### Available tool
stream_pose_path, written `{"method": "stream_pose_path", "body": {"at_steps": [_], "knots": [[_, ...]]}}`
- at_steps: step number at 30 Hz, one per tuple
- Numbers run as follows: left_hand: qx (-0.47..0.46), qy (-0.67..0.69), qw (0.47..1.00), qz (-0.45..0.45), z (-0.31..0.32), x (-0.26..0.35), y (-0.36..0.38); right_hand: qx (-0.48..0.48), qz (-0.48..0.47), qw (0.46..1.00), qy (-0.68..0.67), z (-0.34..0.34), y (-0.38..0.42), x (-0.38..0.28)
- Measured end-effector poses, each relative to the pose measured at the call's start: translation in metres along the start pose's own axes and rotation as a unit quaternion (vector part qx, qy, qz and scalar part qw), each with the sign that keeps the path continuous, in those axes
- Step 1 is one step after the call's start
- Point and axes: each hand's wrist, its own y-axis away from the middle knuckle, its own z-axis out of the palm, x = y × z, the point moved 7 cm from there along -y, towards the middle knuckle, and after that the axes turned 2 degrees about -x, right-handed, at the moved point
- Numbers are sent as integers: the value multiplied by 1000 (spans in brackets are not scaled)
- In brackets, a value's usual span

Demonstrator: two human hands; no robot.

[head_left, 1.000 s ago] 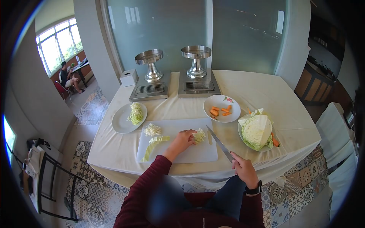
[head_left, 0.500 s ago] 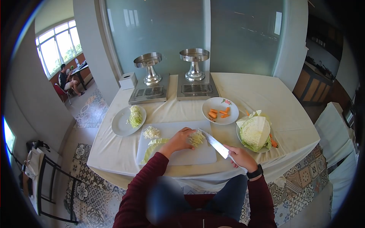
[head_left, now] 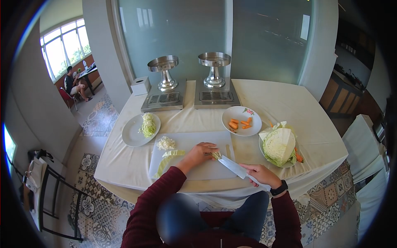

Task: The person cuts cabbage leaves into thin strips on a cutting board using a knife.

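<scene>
Grip, right hand point(head_left: 259, 175): wrapped round the handle of the knife point(head_left: 233, 167), by the near right corner of the cutting board point(head_left: 198, 137).
Grip, left hand point(head_left: 200, 155): fingers bent over the cut cabbage point(head_left: 216, 155), right of the board's middle; whether they pinch it cannot be told.
Blade: drawn nearer the person over the last half second; tip now beside the left fingertips.
Cut cabbage: less exposed than before; judged gathered between hand and blade.
Cabbage leaf point(head_left: 163, 162): unmoved, on the board's left side, nearer the person than the chopped pile point(head_left: 166, 143).
</scene>
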Motion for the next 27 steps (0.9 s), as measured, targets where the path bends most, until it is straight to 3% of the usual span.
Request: {"method": "stream_pose_path", "body": {"at_steps": [7,12,20,27], "knots": [[29,-59,998,23,-4,8,3,-6,2,1000,1,-2,1,-12],[65,-109,992,27,-41,17,4,-17,-19,1000,-3,-5,-13,-40],[110,-149,982,-40,-138,0,43,-57,-70,994,65,28,-84,-115],[145,-173,968,-112,-154,-50,99,-50,-73,986,138,74,-136,-135]]}}
